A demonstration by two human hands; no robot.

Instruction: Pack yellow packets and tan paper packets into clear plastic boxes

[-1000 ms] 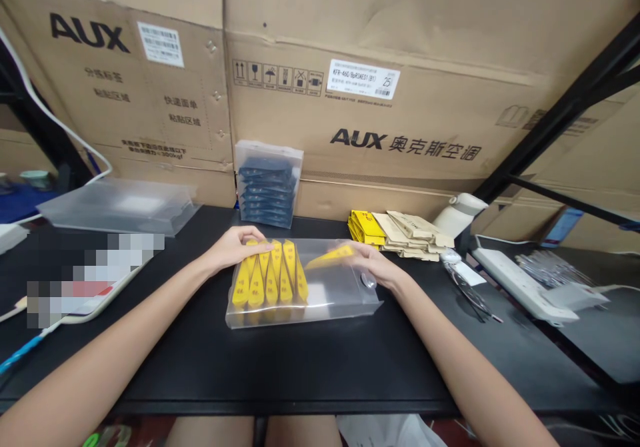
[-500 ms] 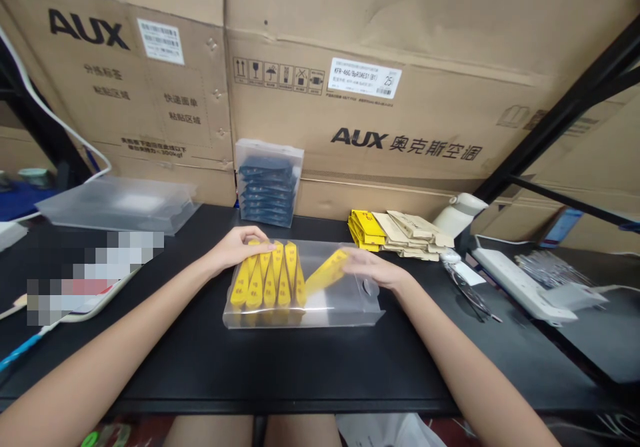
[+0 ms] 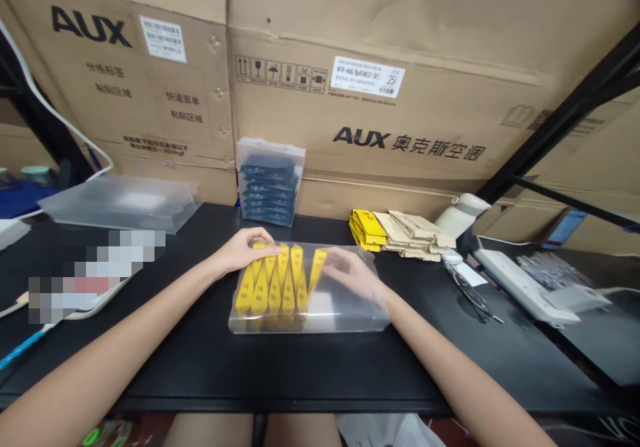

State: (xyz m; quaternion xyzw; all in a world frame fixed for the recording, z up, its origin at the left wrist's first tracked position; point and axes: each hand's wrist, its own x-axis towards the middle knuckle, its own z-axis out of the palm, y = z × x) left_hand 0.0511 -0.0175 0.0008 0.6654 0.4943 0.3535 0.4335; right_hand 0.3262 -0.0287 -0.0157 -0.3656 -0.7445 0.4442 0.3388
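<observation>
A clear plastic box (image 3: 345, 320) lies on the black table, with its opening toward the right. Inside, several yellow packets (image 3: 273, 294) stand in a row at the left, their wedge shapes alternating. My left hand (image 3: 245, 250) grips the box's back left edge, its thumb over the tops of the packets and its other fingers partly hidden behind. My right hand (image 3: 350, 274) reaches into the box from the right and pinches one more yellow packet (image 3: 316, 270). This packet leans slightly, close to the right end of the row.
Behind stands a clear box of dark blue packets (image 3: 270, 187). Folded yellow packets (image 3: 369, 229) and beige packets (image 3: 415, 234) are stacked at the back right. An empty-looking clear box (image 3: 120, 200) lies at left; a power strip (image 3: 520, 287) and glasses (image 3: 470, 290) lie right.
My right hand has moved left and deeper into the box, bringing its yellow packet more upright and nearer the row. The box has shifted slightly right; my left hand stays on it.
</observation>
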